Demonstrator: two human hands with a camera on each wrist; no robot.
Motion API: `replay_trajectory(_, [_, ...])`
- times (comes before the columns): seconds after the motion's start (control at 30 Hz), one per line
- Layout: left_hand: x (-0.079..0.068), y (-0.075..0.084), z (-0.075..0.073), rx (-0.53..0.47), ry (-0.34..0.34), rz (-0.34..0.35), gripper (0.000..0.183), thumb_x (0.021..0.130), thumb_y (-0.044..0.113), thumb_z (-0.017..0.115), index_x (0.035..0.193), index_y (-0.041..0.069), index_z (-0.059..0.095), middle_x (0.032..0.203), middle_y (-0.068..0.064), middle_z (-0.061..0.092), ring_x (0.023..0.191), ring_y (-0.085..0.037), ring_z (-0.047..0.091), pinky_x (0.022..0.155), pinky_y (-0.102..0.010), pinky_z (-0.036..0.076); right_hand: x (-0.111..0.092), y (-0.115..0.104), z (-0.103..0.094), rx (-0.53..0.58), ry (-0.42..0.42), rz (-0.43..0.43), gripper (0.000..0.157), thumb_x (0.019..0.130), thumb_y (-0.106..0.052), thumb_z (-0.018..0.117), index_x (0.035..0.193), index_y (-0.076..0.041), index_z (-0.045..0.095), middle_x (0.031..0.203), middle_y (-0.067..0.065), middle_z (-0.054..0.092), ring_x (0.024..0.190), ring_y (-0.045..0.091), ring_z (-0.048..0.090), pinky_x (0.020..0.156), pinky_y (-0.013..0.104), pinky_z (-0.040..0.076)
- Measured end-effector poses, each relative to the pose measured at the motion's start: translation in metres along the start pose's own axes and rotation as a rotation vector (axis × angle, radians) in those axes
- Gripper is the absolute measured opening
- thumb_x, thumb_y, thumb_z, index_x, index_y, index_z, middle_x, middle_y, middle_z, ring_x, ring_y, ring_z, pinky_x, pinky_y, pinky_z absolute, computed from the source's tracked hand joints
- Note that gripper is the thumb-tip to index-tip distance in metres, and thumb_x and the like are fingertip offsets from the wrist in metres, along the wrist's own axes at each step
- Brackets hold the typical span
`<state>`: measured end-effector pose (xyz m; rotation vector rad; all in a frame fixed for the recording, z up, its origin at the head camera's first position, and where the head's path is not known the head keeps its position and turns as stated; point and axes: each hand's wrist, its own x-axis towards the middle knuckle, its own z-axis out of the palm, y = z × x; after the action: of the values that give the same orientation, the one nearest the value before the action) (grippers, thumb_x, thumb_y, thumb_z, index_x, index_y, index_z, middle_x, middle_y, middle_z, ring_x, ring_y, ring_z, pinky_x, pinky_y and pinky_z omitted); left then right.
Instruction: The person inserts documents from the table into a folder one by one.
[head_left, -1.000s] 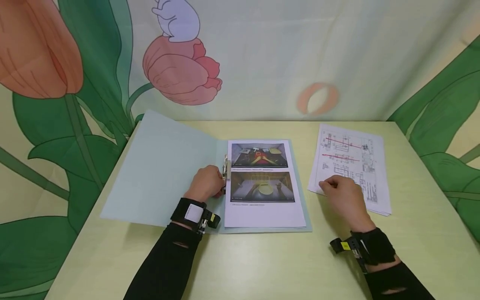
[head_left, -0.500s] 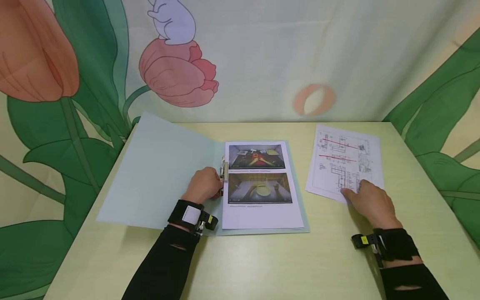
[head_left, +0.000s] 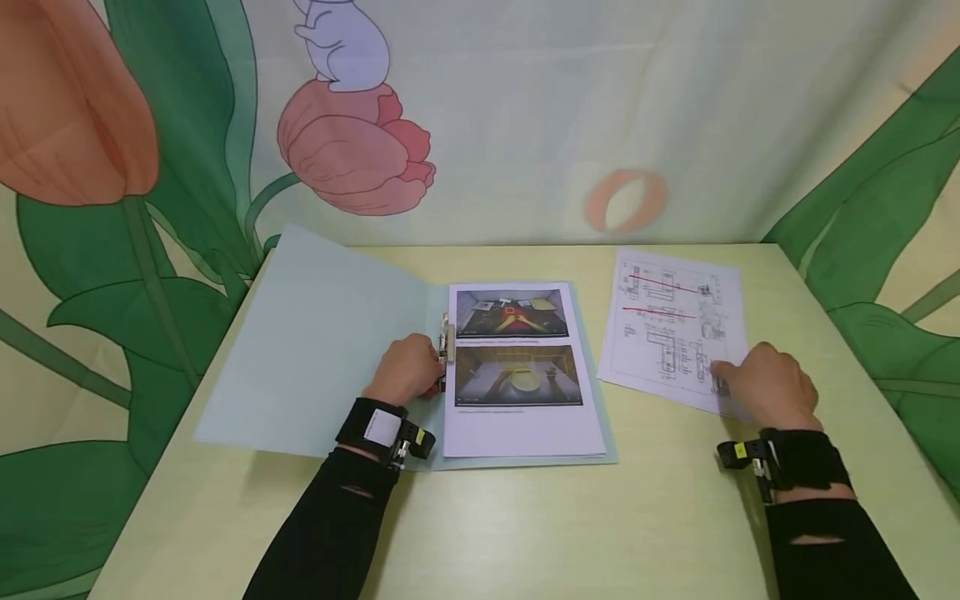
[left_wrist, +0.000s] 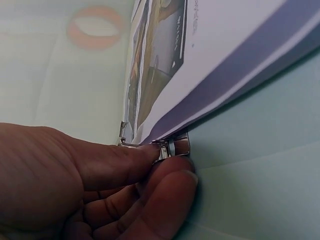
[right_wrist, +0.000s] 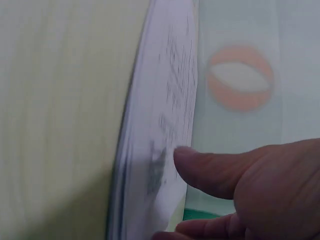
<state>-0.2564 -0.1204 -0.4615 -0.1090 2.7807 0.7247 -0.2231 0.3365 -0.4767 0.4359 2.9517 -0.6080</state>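
Worktop with an open folder and loose papers

The folder lies left of the loose papers, well apart. The right hand has thumb and fingers apart at the papers' near right corner, pinching nothing; contact is unclear. The left hand pinches the metal clip at the fold. Probably best: steady that clip, then square the sheets by their edges.
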Motion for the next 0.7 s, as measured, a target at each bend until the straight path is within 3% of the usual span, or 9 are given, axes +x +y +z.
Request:
replay_trajectory(0.17, [-0.0006, -0.0009, -0.001, -0.002, -0.006, -0.016, 0.013, 0.089, 0.015, 0.061, 0.079, 0.007, 0.062, 0.059, -0.005, 0.066, 0.056, -0.019, 0.061, 0.047, -0.029, 0.036, 0.0066, 0.0081, -0.005, -0.009, -0.08, 0.069, 0.057, 0.09, -0.047, 0.059, 0.093, 0.01, 0.058, 0.073, 0.019, 0.057, 0.061, 0.03, 0.05, 0.051, 0.041, 0.037])
replay_trajectory(0.43, [-0.0001, 0.0017, 0.0004, -0.008, -0.013, -0.027, 0.013, 0.09, 0.015, 0.061, 0.081, 0.006, 0.062, 0.06, -0.006, 0.066, 0.055, -0.018, 0.062, 0.046, -0.029, 0.036, 0.0063, 0.0075, -0.0061, 0.032, 0.041, 0.043, 0.04, 0.089, -0.026, 0.063, 0.093, 0.014, 0.061, 0.079, 0.027, 0.064, 0.063, 0.036, 0.057, 0.048, 0.043, 0.04])
replay_trajectory(0.7, [0.0014, 0.0001, 0.0013, 0.003, -0.003, -0.015, 0.013, 0.09, 0.015, 0.061, 0.08, 0.006, 0.062, 0.059, -0.006, 0.066, 0.054, -0.018, 0.062, 0.046, -0.029, 0.036, 0.0081, 0.0094, -0.0089, 0.024, 0.032, 0.056, 0.039, 0.09, -0.023, 0.059, 0.092, 0.016, 0.064, 0.078, 0.029, 0.065, 0.065, 0.039, 0.058, 0.049, 0.044, 0.041])
